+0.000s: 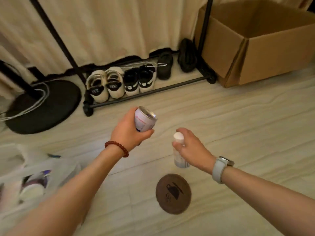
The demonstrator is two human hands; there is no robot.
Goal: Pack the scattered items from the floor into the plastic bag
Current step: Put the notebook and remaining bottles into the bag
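A pale floor [238,120] fills most of the view, with a cream curtain [102,28] hanging along its far edge. At the upper right stands an open cardboard box [265,48], and beside it a black metal rack [146,92] holds a row of shoes [119,82], white pairs at the left and black ones further right. A round black stand base [46,106] wrapped with white cable sits at the far left. In the lower left corner the translucent plastic bag [56,169] lies open on the floor, with blurred items already inside it. A round brown coaster [173,193] printed with a dark pot emblem lies flat on the floor below the person's right arm, apart from both hands. The left hand [127,132], a red bead bracelet at its wrist, is wrapped around a light-coloured drink can [144,120] held tilted above the floor, its top pointing away. The right hand [192,147], a pale-strapped watch on its wrist, grips a small white-capped bottle [179,150] near its top, the bottle hanging upright beneath the fingers, just above the coaster.
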